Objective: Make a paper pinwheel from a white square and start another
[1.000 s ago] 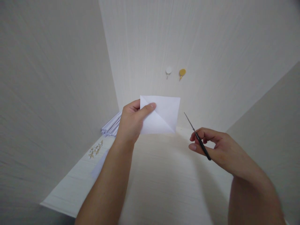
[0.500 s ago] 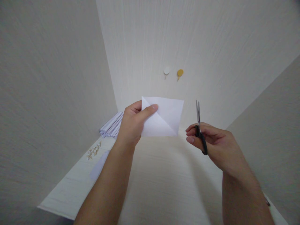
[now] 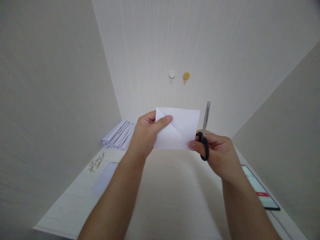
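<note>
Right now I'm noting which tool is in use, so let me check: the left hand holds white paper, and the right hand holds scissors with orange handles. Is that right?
Not quite: the handles are black, not orange, as the head view shows. The left hand holds white paper, and the right hand holds the scissors.

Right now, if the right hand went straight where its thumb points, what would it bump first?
Probably the folded paper: the right hand has its thumb over one corner, though depth is unclear.
</note>
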`<move>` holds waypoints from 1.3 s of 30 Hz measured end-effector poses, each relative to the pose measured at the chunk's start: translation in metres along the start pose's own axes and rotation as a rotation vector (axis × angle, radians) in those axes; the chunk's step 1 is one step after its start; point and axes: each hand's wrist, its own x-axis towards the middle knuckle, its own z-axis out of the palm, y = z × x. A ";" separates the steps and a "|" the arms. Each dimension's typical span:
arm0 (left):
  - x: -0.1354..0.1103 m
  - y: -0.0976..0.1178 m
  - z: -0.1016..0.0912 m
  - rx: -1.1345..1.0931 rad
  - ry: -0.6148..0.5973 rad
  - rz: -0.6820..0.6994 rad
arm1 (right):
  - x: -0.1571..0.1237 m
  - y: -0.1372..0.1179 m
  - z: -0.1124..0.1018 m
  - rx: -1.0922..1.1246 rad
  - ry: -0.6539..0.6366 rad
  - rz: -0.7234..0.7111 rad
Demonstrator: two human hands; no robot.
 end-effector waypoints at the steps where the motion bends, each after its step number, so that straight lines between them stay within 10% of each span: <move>1: 0.000 0.000 0.000 -0.004 -0.004 -0.008 | 0.000 0.000 0.000 0.023 -0.021 0.019; 10: 0.001 0.001 -0.001 -0.015 -0.072 -0.084 | 0.002 0.011 -0.006 0.246 -0.124 0.153; 31: -0.008 0.001 0.006 0.107 -0.038 0.088 | 0.005 0.014 0.002 0.060 0.248 0.089; 39: -0.012 0.007 0.014 0.043 0.002 0.138 | 0.002 0.011 0.004 0.084 0.195 0.100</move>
